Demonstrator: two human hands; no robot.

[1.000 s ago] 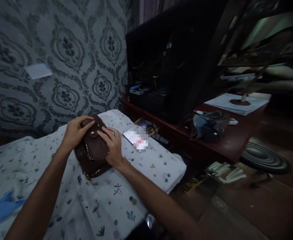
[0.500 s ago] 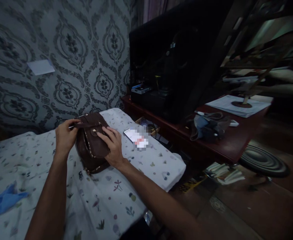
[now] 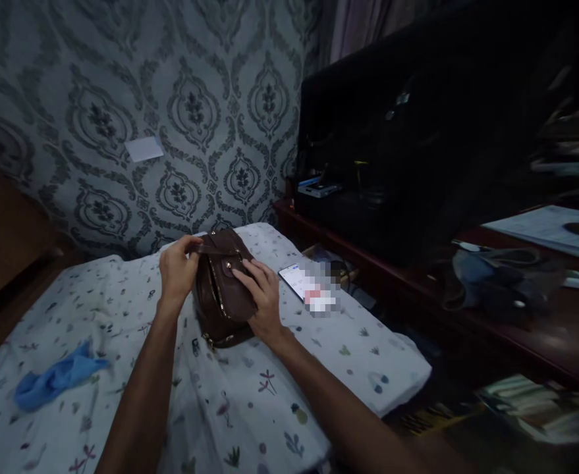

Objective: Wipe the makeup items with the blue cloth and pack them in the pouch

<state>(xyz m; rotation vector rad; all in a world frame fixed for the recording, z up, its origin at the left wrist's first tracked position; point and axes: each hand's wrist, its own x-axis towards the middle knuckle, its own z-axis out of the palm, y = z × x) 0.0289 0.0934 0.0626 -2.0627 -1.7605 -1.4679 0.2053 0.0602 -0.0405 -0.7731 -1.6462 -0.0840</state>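
Note:
A dark brown leather bag (image 3: pixel 227 289) with gold-coloured zips and studs rests on the patterned bed sheet (image 3: pixel 358 355). At its upper left, my left hand (image 3: pixel 178 266) is closed, thumb and fingers pinching the bag's strap. My right hand (image 3: pixel 264 296) lies against the bag's right side, fingers stretched across the leather near a round stud. Its palm side is hidden. To the right of that hand, a smartphone (image 3: pixel 294 282) with a lit screen lies on the sheet, partly pixelated.
A crumpled blue cloth (image 3: pixel 59 378) lies on the bed at left. Right of the bed stands a dark red table (image 3: pixel 521 336) bearing papers (image 3: pixel 556 227) and a bundle of fabric (image 3: pixel 496 280). A large dark screen (image 3: pixel 417 151) rises behind. Patterned wallpaper (image 3: pixel 190 112) covers the wall.
The view has swung left, so everything sits further right in the picture, and more of the blue cloth shows. Both hands keep much the same places on the bag.

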